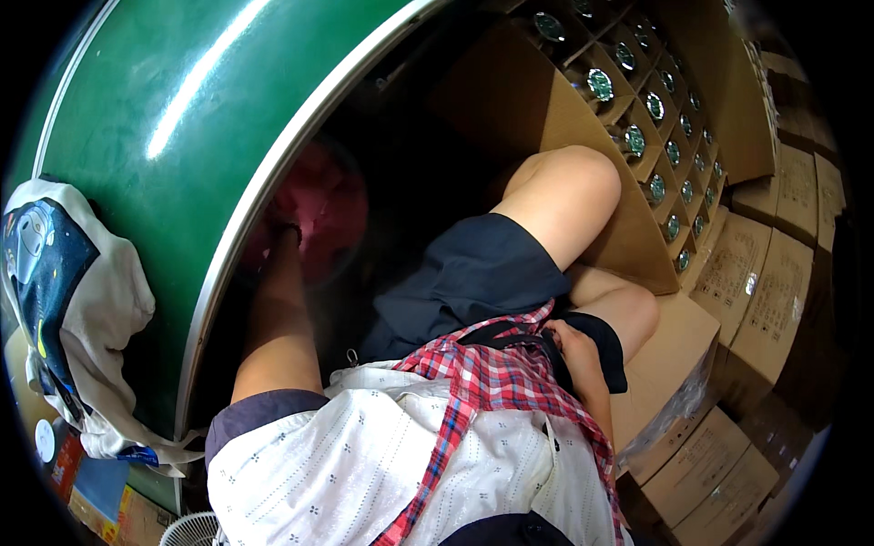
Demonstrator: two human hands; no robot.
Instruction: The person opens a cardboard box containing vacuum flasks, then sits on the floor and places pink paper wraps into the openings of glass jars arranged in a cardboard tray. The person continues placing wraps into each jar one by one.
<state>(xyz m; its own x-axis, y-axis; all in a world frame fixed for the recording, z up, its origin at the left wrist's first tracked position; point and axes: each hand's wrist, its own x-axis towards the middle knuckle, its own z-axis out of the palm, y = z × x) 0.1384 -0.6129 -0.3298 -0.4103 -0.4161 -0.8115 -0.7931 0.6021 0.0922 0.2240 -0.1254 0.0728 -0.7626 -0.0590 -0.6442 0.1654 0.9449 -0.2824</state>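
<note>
My left arm reaches forward under the edge of the green table point(232, 100). Its hand goes into deep shade at a pink, crumpled, cloth-like or bag-like thing point(319, 209), and the fingers are hidden there. At my right hip, my right hand point(574, 350) is closed, with its fingers curled against the dark band of the red plaid apron point(482, 373). What it grips, if anything, is hidden. By my right knee stands a large open carton point(628, 246), tipped toward me, with cardboard dividers and several clear glass pieces point(635, 139) in its cells.
A grey-white garment with a dark blue print point(55, 264) hangs at the green table's left end. Brown cartons point(765, 300) are stacked on the right, and more sit at the lower right beside clear plastic wrap point(669, 414). Part of a white fan grille point(191, 530) shows at the lower left.
</note>
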